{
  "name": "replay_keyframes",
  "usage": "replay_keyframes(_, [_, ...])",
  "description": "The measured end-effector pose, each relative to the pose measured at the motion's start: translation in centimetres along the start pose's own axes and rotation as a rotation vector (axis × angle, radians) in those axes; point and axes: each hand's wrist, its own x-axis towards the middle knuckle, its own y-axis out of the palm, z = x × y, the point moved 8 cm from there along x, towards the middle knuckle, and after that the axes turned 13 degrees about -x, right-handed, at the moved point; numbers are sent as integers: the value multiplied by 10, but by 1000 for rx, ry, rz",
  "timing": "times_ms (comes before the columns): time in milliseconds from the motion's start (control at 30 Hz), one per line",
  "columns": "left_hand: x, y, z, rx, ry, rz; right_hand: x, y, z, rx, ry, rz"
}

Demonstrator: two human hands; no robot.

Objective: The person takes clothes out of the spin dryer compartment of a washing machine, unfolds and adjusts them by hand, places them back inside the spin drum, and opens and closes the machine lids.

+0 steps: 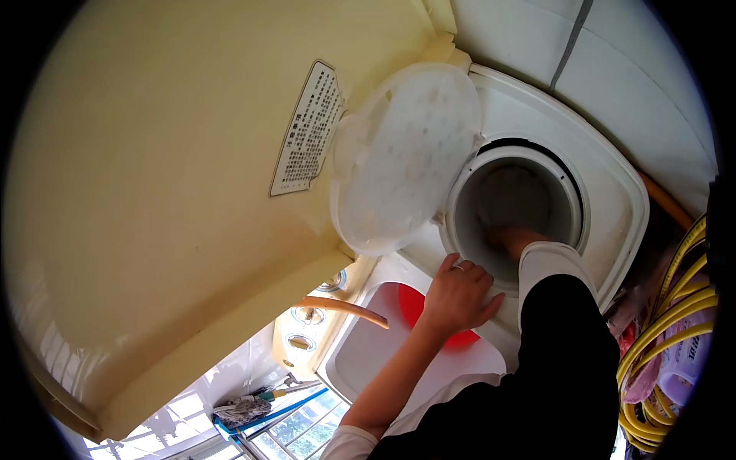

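Observation:
My right arm reaches down into the round spin tub (pixel 571 195) of a twin-tub washing machine. Of my right hand (pixel 507 239), only the wrist and back show; its fingers are lost in the dark inside, so what they touch is hidden. My left hand (pixel 460 295), with a ring on one finger, rests on the white machine top beside the spin tub, thumb apart and nothing held. Raised next to the tub stands a cloudy translucent inner lid (pixel 418 149). The large cream outer lid (pixel 169 192) is lifted and carries a printed label (pixel 308 130).
Below my left forearm lies the wash tub (pixel 368 345) with something red (pixel 412 303) in it. An orange hose (pixel 345 308) crosses near the control knobs (pixel 301 343). Coiled yellow hose (pixel 640 383) and a purple container (pixel 682 368) sit at right. A mop (pixel 244 410) is by the window.

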Motion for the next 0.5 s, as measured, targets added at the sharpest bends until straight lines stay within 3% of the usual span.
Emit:
replay_keyframes(167, [-1,-1,-5,24,15,-5,16,-23,20,50,-212,317])
replay_keyframes(233, [0,-1,-3,60,-82,57,10,-56,31,76,-275,378])
replay_keyframes(433, [-9,-1,-5,115,-7,-60,-85,-218,71,7,-445,176])
replay_keyframes(500, [-13,-1,-5,77,64,-139,-171,-285,80,231,-476,84])
